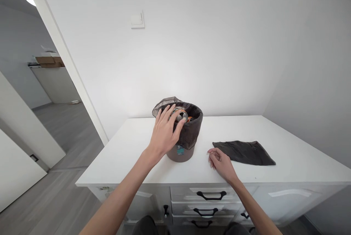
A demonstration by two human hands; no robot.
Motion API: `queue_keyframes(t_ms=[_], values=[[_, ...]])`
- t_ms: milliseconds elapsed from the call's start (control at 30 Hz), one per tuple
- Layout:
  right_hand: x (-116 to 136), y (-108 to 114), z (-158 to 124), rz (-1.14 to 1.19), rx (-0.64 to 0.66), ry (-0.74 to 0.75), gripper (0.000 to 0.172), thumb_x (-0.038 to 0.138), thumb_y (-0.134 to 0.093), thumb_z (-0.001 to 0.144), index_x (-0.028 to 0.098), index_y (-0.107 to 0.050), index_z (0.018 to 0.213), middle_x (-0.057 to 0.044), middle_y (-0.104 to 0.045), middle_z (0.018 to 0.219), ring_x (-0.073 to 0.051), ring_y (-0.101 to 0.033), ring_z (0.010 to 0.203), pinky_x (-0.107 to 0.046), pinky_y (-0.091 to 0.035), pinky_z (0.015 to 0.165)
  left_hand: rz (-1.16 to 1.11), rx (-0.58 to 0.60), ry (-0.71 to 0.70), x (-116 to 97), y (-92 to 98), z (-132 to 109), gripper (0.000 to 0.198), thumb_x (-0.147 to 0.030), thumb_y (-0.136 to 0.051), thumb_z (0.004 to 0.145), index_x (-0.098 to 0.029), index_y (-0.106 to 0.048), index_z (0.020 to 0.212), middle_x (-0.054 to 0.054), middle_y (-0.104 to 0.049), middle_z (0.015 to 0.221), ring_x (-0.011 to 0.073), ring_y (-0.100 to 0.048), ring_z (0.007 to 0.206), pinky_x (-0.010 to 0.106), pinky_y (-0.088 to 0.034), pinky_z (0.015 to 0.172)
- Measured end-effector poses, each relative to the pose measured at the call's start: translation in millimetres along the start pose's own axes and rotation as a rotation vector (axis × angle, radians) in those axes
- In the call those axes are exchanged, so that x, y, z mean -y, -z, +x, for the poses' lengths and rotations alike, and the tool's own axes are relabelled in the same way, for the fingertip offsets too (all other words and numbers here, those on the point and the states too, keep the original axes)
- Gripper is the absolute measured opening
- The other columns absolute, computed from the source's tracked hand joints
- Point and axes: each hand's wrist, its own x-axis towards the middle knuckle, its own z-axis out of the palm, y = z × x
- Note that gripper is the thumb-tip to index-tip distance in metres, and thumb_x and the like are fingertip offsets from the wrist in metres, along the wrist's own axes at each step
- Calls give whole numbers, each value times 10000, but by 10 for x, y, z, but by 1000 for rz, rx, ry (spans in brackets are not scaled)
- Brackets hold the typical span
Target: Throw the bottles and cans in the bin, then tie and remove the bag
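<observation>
A brown bin [180,154] lined with a dark, thin bag [194,129] stands on the white cabinet top. Orange and silver cans show in its mouth. My left hand [165,129] is over the near left side of the bin, its fingers curved around an orange can [181,115] whose silver top faces me. To the right of the bin, my right hand [221,162] rests by the counter's front part with its fingers curled in and nothing visible in them. A flat, folded black bag [246,152] lies just beyond and right of that hand.
The white cabinet [137,169] has drawers with black handles [211,195] below its front edge. A wall with a light switch [137,20] rises behind. At the left, a doorway opens onto a room with a cardboard box [49,61].
</observation>
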Motion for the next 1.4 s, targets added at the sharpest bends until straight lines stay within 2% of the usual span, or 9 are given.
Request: queue_keyframes(t_ms=[167,400,667,800,900,1033,1200,1300,1400], values=[[-13,1,7,16,2,-3,277,456,-587,886,202,-618,991,13,-636,683,-161,-576,537,-293,-447,548,-91,-147,57,201,7,-78,335,-361,-449,1084,-214,-606,1341,118,-591,1486,252,-459,1475,533,-342,1261],[25,-8,3,10,-2,-8,325,506,-595,881,197,-627,977,5,-637,668,-162,-567,525,-296,-441,546,-89,-175,-115,298,65,-172,121,-350,-664,986,-244,-681,1042,83,-663,1328,286,-458,1438,553,-441,1171],[15,-28,38,70,17,-33,339,495,-636,876,187,-629,1016,-6,-672,727,-149,-590,551,-280,-452,538,-35,-153,-238,-28,241,-169,117,-364,-715,953,-252,-700,922,67,-679,1340,320,-481,1422,586,-435,1166],[289,-74,49,219,96,-146,483,599,-695,856,191,-638,1108,-95,-745,963,-188,-688,653,-296,-510,548,-29,-51,-262,-246,455,-269,130,-364,-728,938,-281,-716,1037,74,-646,1402,337,-468,1445,595,-435,1172],[627,-69,45,280,196,-211,504,644,-680,882,203,-666,1124,-136,-753,1043,-212,-721,704,-303,-539,546,-34,-110,-183,-269,651,-282,300,-391,-739,924,-328,-677,1210,67,-587,1476,332,-460,1455,595,-415,1196],[1010,-15,88,287,333,-247,522,691,-653,894,192,-706,1040,-146,-760,952,-211,-700,696,-286,-520,516,40,-283,87,-11,861,-185,401,-460,-651,964,-278,-604,1318,108,-605,1426,318,-515,1384,554,-421,1171],[1264,-27,169,321,374,-287,478,664,-742,837,192,-678,880,-55,-676,721,-141,-576,582,-237,-422,464,101,108,505,326,1017,-132,880,-711,-624,877,-153,-398,1518,165,-718,1230,370,-677,1108,499,-530,909],[1396,-31,209,403,311,-261,448,584,-831,771,196,-607,758,21,-561,605,-90,-455,511,-215,-350,441,63,196,520,315,1066,-149,681,-627,-594,918,-209,-478,1442,72,-772,1010,309,-715,911,396,-513,756],[1587,41,257,456,196,-184,400,522,-830,770,195,-600,744,35,-549,595,-86,-454,520,-211,-349,447,5,73,456,231,1080,-140,421,-493,-582,946,-257,-589,1295,7,-731,846,224,-659,723,329,-466,685]])
